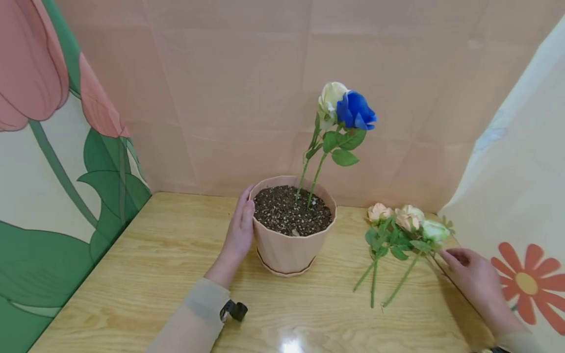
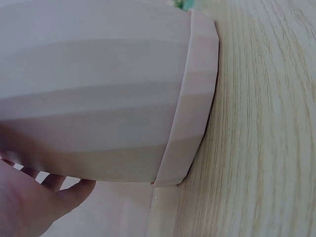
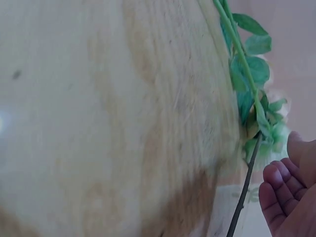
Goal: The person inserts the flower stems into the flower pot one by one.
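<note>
In the head view my left hand (image 1: 242, 223) rests against the left side of a pale pink flowerpot (image 1: 289, 250), near its rim. The left wrist view shows the fingers (image 2: 74, 195) of that hand touching the pot's wall. Dark soil (image 1: 282, 211) fills the pot, and a blue rose (image 1: 356, 110) and a white rose (image 1: 331, 100) stand upright in it. On the right, my right hand (image 1: 476, 274) is beside a thin dark stem (image 3: 242, 197), its fingers loosely bent and apart from it. Nearest that hand lies a pale green-white rose (image 1: 434, 231).
Peach roses (image 1: 379, 212) with green stems lie in a loose bunch on the wooden table (image 1: 176, 274), right of the pot. A saucer (image 1: 287, 273) sits under the pot. A pinkish backdrop (image 1: 229, 98) hangs behind the table, with flower-printed sheets at both sides.
</note>
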Action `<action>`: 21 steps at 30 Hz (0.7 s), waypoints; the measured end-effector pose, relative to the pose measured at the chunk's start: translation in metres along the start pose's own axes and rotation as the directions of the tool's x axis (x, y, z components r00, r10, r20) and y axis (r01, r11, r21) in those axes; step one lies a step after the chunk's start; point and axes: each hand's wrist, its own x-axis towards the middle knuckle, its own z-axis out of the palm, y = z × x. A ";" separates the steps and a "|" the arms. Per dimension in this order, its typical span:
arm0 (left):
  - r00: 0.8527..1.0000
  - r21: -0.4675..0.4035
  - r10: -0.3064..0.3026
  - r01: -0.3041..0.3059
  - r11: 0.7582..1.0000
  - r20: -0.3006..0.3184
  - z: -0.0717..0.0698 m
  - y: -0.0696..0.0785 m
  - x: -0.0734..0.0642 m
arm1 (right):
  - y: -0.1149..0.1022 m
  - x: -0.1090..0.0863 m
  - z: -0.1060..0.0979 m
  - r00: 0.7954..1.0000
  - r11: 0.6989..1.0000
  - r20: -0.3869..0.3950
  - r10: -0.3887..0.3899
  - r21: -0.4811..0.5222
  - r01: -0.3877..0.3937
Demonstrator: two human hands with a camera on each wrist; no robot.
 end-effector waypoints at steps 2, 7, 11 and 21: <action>1.000 0.001 0.000 0.000 1.000 -0.001 0.000 0.000 0.000 | 0.006 -0.001 0.001 1.000 1.000 0.014 -0.005 -0.011 0.005; 1.000 -0.002 0.002 -0.002 1.000 -0.003 0.000 0.000 0.000 | 0.017 -0.004 0.003 0.998 0.999 0.043 -0.039 -0.025 0.040; 1.000 -0.004 0.000 0.000 1.000 -0.002 0.000 0.000 -0.001 | 0.020 -0.006 0.004 0.998 0.999 0.059 -0.035 -0.025 0.037; 1.000 -0.004 0.003 -0.003 1.000 0.001 -0.001 -0.002 0.000 | -0.004 -0.003 0.010 0.998 1.000 0.054 -0.015 -0.020 0.016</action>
